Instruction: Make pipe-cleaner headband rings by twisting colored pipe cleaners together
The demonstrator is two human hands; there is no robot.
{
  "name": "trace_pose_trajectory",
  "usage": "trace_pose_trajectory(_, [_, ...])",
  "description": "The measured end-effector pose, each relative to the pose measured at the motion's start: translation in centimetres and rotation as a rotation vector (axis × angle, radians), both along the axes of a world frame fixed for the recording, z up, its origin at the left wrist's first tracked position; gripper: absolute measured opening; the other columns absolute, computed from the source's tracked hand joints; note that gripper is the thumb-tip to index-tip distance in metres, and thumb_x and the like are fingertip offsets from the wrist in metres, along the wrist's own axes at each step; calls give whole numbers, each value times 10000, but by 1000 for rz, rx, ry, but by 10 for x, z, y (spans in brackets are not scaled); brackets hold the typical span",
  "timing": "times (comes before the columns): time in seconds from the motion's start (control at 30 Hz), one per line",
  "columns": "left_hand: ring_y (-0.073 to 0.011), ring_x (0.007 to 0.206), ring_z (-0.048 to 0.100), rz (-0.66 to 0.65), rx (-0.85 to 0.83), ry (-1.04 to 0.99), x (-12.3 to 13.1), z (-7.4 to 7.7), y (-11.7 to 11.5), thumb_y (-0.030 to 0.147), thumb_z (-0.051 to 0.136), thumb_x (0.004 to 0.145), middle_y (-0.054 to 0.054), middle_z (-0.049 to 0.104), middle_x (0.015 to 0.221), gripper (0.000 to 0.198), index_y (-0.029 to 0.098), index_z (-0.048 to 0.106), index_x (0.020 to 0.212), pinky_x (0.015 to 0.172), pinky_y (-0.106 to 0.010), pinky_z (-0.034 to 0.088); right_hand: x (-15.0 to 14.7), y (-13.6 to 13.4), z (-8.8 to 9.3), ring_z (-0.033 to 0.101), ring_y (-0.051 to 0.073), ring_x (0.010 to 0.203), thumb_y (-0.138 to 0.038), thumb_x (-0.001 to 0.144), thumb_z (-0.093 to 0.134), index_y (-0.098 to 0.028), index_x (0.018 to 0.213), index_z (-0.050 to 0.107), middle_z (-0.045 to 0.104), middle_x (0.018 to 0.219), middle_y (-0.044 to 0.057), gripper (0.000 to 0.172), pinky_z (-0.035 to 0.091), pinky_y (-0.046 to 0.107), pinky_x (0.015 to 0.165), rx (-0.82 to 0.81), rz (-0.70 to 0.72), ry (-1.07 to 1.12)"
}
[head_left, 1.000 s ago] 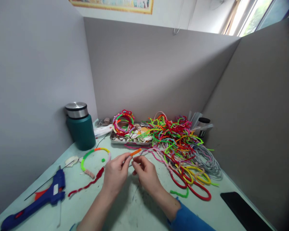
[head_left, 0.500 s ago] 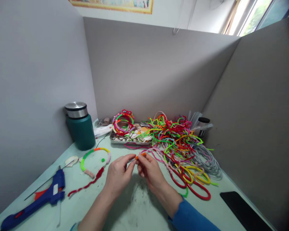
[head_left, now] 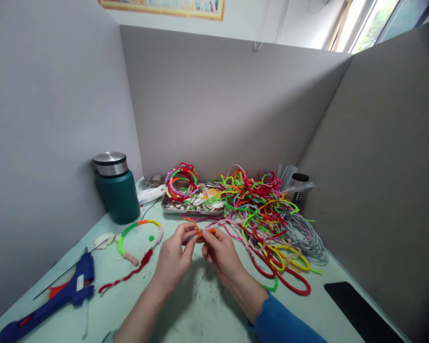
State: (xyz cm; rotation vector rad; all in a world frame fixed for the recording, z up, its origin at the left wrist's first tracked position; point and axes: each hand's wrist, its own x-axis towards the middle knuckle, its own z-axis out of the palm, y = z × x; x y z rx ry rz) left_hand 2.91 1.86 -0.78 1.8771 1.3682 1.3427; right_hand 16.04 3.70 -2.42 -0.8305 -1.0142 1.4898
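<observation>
An orange pipe cleaner [head_left: 200, 234] is pinched between my two hands above the middle of the table. My left hand [head_left: 177, 252] is closed on its left part, thumb against forefinger, and a loose orange end sticks up behind the fingers. From the other side my right hand [head_left: 218, 250] grips it, thumb on top. Part of the strand is hidden by the fingers. To the left lies a hoop [head_left: 121, 240] wrapped in green, orange, yellow and lilac, with a red pipe cleaner [head_left: 143, 262] trailing from its open end.
A blue glue gun [head_left: 75, 286] and a green flask [head_left: 117, 195] stand at left. Behind my hands is a metal tray [head_left: 193, 213] of small pieces with finished hoops [head_left: 171, 183]. Tangled pipe cleaners [head_left: 257, 195], grey wire [head_left: 314, 243] and a black phone-like slab [head_left: 357, 309] lie right.
A loose orange end now shows above my left fingers, where it did not show before. Both hands stay close together on the orange pipe cleaner. The view has shifted slightly.
</observation>
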Motion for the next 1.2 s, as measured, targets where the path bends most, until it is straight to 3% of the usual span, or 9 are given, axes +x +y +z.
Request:
trace_pose_trajectory(0.17, [-186,858,656,88,-32,68,-2,-1,3,293,511,818,-48,695,929,171,198,588,936,761,-303,495,0,1,0,470,44,463,-374,762,625,-130,786,590,636,759,36,248,289,145,367,2,-34,-17])
trace_pose_trajectory(0.37, [-153,729,615,67,-14,80,-2,1,4,299,529,810,-18,684,807,166,183,647,801,673,-253,465,-1,1,-2,471,48,463,-370,762,626,-143,767,579,602,715,7,232,293,147,362,18,-33,-26])
trace_pose_trajectory(0.8, [-159,787,630,9,4,-49,-2,0,4,255,561,795,-41,702,860,156,179,693,827,710,-238,466,2,0,0,458,44,443,-366,741,653,-139,755,576,593,685,0,240,295,146,348,-64,30,62])
trace_pose_trajectory(1.2, [-156,710,611,42,-117,-84,-2,-1,4,296,566,777,-24,690,832,167,176,651,857,668,-258,467,0,-1,1,458,43,446,-396,751,641,-135,749,582,585,694,3,268,288,154,360,-41,28,36])
